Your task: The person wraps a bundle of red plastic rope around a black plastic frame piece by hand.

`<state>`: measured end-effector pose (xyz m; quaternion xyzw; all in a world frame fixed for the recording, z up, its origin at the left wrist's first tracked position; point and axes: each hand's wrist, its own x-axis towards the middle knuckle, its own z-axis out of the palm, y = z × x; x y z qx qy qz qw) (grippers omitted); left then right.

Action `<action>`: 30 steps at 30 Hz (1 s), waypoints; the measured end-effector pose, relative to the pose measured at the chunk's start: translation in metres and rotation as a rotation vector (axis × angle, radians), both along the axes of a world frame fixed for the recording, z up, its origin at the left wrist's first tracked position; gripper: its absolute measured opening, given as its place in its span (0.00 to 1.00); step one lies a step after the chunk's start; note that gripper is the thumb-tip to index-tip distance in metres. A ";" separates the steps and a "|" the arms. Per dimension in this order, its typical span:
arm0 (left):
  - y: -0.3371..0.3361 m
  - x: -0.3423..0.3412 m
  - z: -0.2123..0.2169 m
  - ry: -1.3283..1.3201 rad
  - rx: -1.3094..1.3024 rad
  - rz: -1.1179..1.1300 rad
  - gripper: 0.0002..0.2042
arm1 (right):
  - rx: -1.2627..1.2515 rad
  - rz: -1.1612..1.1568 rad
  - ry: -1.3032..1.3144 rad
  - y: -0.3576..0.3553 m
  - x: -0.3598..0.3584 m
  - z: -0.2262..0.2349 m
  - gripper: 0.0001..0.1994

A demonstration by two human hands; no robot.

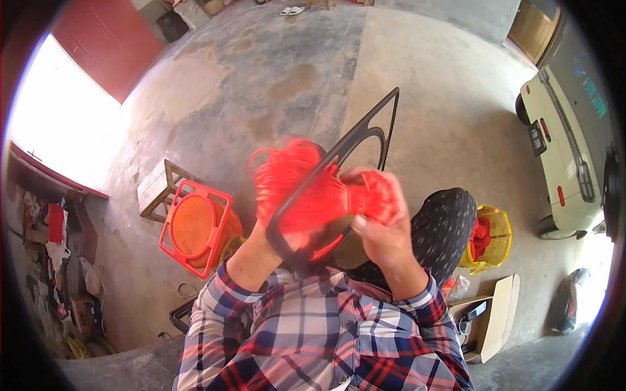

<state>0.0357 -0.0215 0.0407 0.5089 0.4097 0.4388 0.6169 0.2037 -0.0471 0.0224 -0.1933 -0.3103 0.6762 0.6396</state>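
Observation:
A shiny red bundle of thin string (293, 189) is held up in front of my chest, pinched narrow near its right end and looped at its left. My left hand (285, 238) is closed on the bundle from below; most of its fingers are hidden behind the red strands. Thumb and fingers of my right hand (385, 238) grip the narrow right part. A black frame (357, 137), pointed at the top with a curved inner piece, slants across the bundle and past my left wrist. What holds this frame is hidden.
At left stand an orange stool with a red frame (195, 228) on it and a wooden stool (156, 189). To my right are a yellow basket (499, 238) with red material, an open cardboard box (502, 313), a dark bag (568, 300) and a parked pale vehicle (564, 156).

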 end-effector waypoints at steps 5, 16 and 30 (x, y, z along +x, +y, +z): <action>0.008 -0.025 -0.006 -0.661 -0.283 -0.167 0.22 | 0.257 -0.209 0.081 0.009 0.042 0.020 0.20; 0.012 -0.057 -0.021 -0.543 -0.139 0.059 0.19 | -0.153 -0.367 -0.797 0.032 0.089 -0.129 0.21; -0.019 -0.017 0.012 -0.390 -0.114 -0.120 0.23 | -0.106 0.106 -0.735 0.055 0.002 -0.052 0.18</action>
